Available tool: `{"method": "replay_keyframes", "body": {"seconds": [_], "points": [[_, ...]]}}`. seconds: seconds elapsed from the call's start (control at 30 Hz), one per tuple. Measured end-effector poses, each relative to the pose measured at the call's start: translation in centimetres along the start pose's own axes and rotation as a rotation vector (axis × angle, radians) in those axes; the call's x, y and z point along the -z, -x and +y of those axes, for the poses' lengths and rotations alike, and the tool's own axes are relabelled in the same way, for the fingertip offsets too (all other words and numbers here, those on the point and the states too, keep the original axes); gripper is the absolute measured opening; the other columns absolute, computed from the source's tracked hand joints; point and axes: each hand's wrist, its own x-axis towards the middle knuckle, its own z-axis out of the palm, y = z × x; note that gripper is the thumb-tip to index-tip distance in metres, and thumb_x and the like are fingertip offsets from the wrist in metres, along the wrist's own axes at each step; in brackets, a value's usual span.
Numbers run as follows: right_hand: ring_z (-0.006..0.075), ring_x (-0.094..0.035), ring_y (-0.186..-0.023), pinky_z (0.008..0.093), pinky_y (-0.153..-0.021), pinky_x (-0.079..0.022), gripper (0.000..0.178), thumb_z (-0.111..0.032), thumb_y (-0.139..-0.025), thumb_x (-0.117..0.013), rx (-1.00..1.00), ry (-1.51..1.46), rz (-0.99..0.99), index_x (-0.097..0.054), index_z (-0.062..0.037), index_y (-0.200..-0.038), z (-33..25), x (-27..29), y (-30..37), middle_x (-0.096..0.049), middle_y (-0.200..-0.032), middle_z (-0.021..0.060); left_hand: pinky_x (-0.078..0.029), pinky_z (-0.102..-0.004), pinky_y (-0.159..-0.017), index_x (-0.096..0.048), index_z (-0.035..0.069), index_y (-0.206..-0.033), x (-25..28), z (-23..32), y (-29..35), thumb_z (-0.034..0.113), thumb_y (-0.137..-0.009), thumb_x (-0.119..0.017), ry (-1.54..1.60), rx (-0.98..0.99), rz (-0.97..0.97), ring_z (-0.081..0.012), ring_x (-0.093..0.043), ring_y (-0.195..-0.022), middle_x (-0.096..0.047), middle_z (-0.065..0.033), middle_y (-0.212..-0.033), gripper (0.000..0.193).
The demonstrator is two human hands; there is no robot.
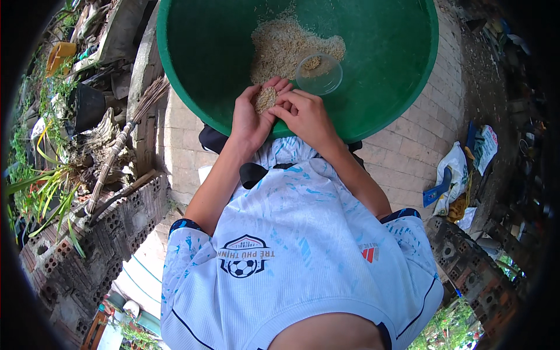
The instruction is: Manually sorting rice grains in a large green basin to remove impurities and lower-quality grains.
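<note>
My left hand (251, 119) is cupped palm up over the near rim of a big green basin (373, 76), holding a small heap of pale rice grains (266, 100). Beside that heap, my right hand (306, 116) has thumb and forefinger pinched together; what lies between them is too small to make out. A larger spread of rice (283, 46) covers part of the basin's bottom beyond my hands. At its right edge sits a clear round plastic dish (329, 81) with a little clump of golden-brown grains (311, 62) in it.
Around the basin runs a paved brick floor (402, 151). To the left, a twig broom (119, 143) leans by a hollow-brick wall (111, 227), near plants and a dark pot (90, 108). White and blue bags (455, 175) lie on the right.
</note>
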Motion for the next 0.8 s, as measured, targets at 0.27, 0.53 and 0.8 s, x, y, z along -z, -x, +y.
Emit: {"method": "replay_keyframes", "body": {"seconds": [0.27,0.53,0.8], "points": [[0.0207,-0.063,-0.064,0.0316,-0.059,-0.049,0.012,-0.005,-0.083,-0.070,0.038,0.012,0.012,-0.066,0.0028,-0.091,1.0,-0.6,0.0,-0.065,-0.080,0.0132,-0.035,-0.0448,-0.115,-0.039,-0.012,-0.135,0.2,-0.3,-0.5,0.019,-0.102,-0.026,0.021,-0.009,-0.015,-0.0369,-0.045,-0.132,-0.046,-0.0263,-0.139,0.047],[0.0095,-0.059,-0.068,0.0272,-0.062,-0.048,0.012,-0.009,-0.092,-0.064,-0.246,-0.434,0.029,-0.064,0.0024,-0.092,2.0,-0.1,-0.3,-0.064,-0.075,0.0047,-0.048,-0.0424,-0.106,-0.042,-0.014,-0.131,-0.7,0.2,-0.1,0.019,-0.102,-0.028,-0.109,0.010,0.009,-0.0333,-0.055,-0.121,-0.052,-0.0256,-0.131,0.045],[0.0016,-0.047,-0.065,0.0190,-0.058,-0.038,0.013,-0.011,-0.096,-0.060,-0.393,-0.667,-0.099,-0.065,-0.0003,-0.100,1.8,1.0,-0.6,-0.057,-0.076,-0.0049,-0.051,-0.0432,-0.103,-0.042,-0.010,-0.126,-0.9,0.2,0.3,0.017,-0.103,-0.034,-0.142,-0.026,0.013,-0.0311,-0.056,-0.118,-0.052,-0.0217,-0.128,0.037]]}}
